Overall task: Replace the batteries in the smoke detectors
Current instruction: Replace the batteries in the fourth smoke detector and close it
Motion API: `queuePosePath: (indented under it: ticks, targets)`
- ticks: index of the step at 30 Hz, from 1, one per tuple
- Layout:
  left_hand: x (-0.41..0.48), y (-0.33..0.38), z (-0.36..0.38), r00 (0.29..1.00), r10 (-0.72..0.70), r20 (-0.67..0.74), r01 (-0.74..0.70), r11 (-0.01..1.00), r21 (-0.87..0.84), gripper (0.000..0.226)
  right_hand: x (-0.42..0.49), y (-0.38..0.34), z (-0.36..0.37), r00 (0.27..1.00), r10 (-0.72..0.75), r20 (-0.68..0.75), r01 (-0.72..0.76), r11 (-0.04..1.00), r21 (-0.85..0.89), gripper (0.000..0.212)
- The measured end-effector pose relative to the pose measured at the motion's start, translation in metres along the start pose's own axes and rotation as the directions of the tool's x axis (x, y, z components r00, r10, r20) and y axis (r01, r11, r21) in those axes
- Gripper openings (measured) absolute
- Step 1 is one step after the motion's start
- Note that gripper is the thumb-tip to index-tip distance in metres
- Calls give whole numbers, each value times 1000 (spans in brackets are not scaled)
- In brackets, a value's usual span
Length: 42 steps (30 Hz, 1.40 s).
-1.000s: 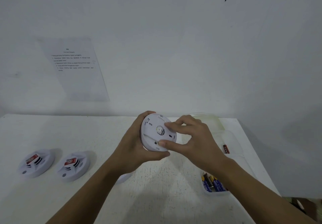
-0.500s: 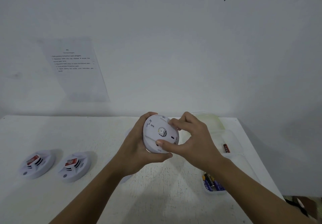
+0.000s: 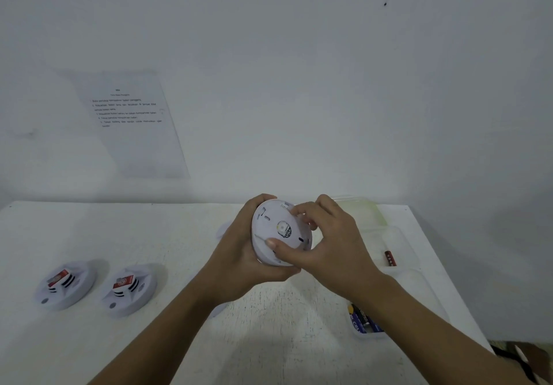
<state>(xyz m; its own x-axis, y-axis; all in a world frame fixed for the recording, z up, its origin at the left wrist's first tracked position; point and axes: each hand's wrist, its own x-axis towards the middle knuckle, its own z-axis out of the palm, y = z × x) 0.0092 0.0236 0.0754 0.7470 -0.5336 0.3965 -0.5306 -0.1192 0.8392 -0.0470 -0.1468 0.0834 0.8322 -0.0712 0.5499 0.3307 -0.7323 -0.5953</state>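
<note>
The smoke detector (image 3: 278,229) was tilted above the middle of the counter (image 3: 167,235), its back plate facing me. My left hand (image 3: 239,262) cupped it from behind, fingers (image 3: 261,199) curled round its rim. My right hand (image 3: 335,244) pinched the plate's right edge. Two other detectors (image 3: 66,284) (image 3: 129,290) lay near left.

Wall sheet (image 3: 131,124) print illegible

The right forearm (image 3: 419,317) hides part of the batteries (image 3: 360,321)
</note>
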Motion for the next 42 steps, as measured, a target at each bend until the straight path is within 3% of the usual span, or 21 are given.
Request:
queuePosePath:
  ticks: [6, 11, 14, 18, 26, 31, 38, 42]
  targets:
    - [0, -3, 0, 1000, 4, 5, -4, 1000, -17, 83, 2, 0, 0, 1000, -18, 22, 18, 1000, -18, 65]
    - [3, -21, -5, 999, -46, 7, 46, 999, -6, 82, 7, 3, -15, 982, -20, 185, 9, 998, 63, 73]
    - [1, -42, -2, 994, -111, -12, 111, 993, 27, 77, 9, 7, -20, 970, -33, 243, 30, 999, 17, 64]
    - [-3, -63, 0, 987, -154, -40, 155, 988, 0, 69, 12, 7, -23, 969, -77, 237, 78, 997, 6, 51]
    - [2, -20, -3, 991, -90, 102, 92, 996, -16, 89, 14, 5, -22, 960, -118, 255, 115, 993, 27, 50]
    - [3, -2, -7, 988, -61, 144, 60, 998, 12, 87, 12, 4, -20, 949, -122, 292, 123, 992, 17, 52]
    - [5, -10, -9, 995, -63, 75, 61, 998, 24, 88, 13, 2, -20, 965, -71, 253, 90, 994, -65, 58]
    - [3, -15, -4, 998, -61, -1, 61, 998, 0, 86, 11, 1, -15, 970, -33, 240, 63, 991, -119, 50]
